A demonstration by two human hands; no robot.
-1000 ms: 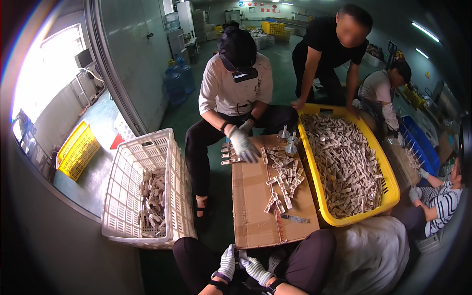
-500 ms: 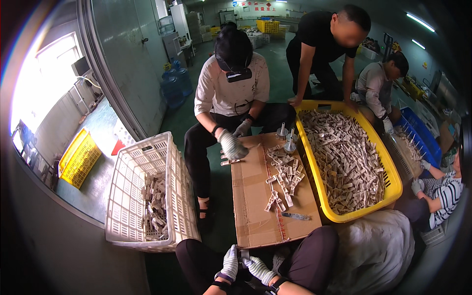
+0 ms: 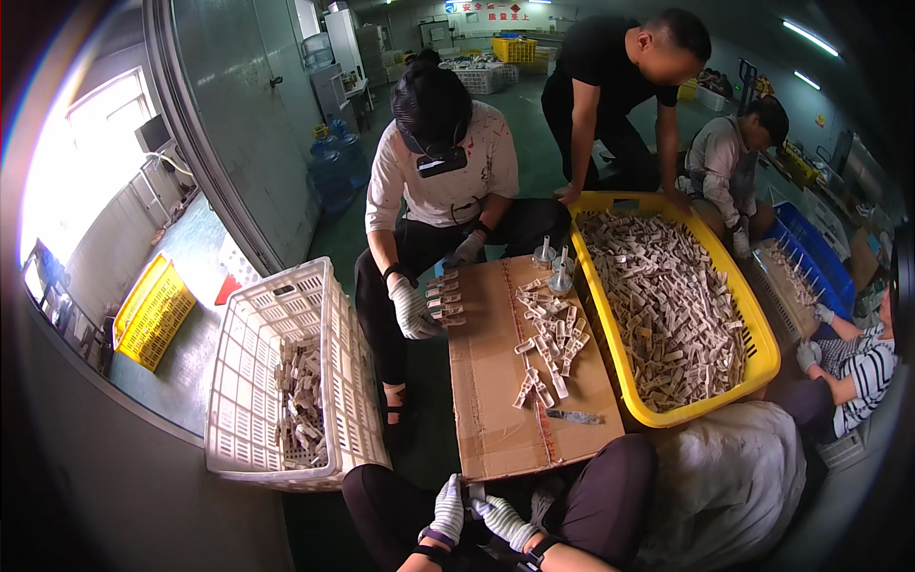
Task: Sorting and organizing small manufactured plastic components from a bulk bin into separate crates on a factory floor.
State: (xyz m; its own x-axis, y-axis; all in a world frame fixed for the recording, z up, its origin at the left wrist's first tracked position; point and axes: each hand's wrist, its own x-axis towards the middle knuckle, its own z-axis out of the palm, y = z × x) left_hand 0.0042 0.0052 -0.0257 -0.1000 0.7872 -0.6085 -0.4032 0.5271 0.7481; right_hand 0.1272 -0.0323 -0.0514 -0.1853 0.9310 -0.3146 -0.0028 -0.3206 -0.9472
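My left hand (image 3: pixel 445 510) and my right hand (image 3: pixel 505 520), both in white knit gloves, meet between my knees at the bottom of the view. They pinch a small pale part (image 3: pixel 476 495) between the fingertips. Just above them lies a flat cardboard sheet (image 3: pixel 496 400) with a loose pile of small beige parts (image 3: pixel 548 338). A yellow crate (image 3: pixel 710 405) full of the same parts stands to its right.
A white plastic crate (image 3: pixel 248 381) with some parts stands at the left. A seated person in gloves (image 3: pixel 412 310) works opposite me, lining up parts at the cardboard's far edge. Other people crouch around the yellow crate. A white sack (image 3: pixel 724 486) lies at my right.
The person opposite has drawn the gloved hand down and left along the cardboard edge. My hands stay together between my knees.
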